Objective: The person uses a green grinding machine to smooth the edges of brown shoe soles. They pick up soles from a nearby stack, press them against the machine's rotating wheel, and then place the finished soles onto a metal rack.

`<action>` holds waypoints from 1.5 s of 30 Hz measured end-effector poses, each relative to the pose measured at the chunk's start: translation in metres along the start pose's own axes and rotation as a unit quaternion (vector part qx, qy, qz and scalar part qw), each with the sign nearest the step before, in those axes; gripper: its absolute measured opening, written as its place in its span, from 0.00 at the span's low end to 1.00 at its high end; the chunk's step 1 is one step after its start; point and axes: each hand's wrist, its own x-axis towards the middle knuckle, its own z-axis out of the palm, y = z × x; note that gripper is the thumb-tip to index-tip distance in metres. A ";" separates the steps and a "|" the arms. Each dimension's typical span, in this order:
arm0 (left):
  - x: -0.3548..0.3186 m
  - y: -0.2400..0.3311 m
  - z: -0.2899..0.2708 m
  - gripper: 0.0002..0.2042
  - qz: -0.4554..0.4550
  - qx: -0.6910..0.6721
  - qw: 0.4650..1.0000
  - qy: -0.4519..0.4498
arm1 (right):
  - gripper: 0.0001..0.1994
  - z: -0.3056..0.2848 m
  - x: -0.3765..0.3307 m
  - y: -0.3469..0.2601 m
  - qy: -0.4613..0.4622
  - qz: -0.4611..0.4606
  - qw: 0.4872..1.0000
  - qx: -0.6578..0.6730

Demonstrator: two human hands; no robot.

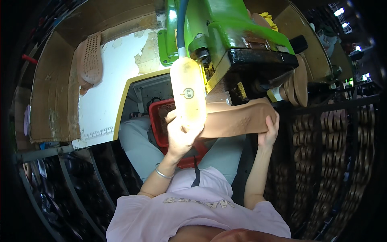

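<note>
Both my hands hold a long brown shoe sole [238, 120] level beneath the head of a green machine [250, 34]. My left hand [179, 139] is closed around its left end, with some fingers hidden behind a glowing oblong lamp [187, 80]. At the other end, my right hand [269, 131] grips the rounded edge, thumb and fingers bent around it. The sole's upper edge runs close under the machine's dark working part [258, 82]; whether they touch cannot be told.
Tan soles with holes [89, 60] lie on the white tabletop [109, 86] at left, beside a cardboard wall [56, 92]. More brown soles [297, 84] stand right of the machine. A red basket [152, 127] sits below, between my legs. Loaded racks [322, 149] flank both sides.
</note>
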 end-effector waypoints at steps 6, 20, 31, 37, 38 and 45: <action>-0.008 0.022 -0.041 0.17 -0.118 -0.077 0.990 0.010 | 0.17 0.037 0.016 0.011 -0.070 0.046 0.995 0.055; -0.093 -0.016 -0.118 0.19 -0.299 -0.150 0.941 -0.046 | 0.17 0.125 -0.012 0.011 -0.211 0.065 0.975 -0.033; 0.014 -0.005 0.008 0.05 -0.026 0.027 0.996 -0.083 | 0.17 0.115 -0.053 0.034 -0.137 0.003 0.980 -0.143; -0.014 -0.020 0.007 0.13 -0.083 -0.026 0.995 -0.048 | 0.29 0.007 -0.153 0.051 -0.153 0.327 0.928 -0.091; -0.019 -0.018 0.006 0.15 -0.086 -0.039 0.995 -0.043 | 0.27 -0.014 -0.158 0.056 -0.114 0.320 0.938 -0.069; -0.019 -0.007 0.008 0.20 -0.100 -0.098 0.989 -0.049 | 0.19 -0.036 -0.076 0.009 0.048 0.076 0.994 -0.059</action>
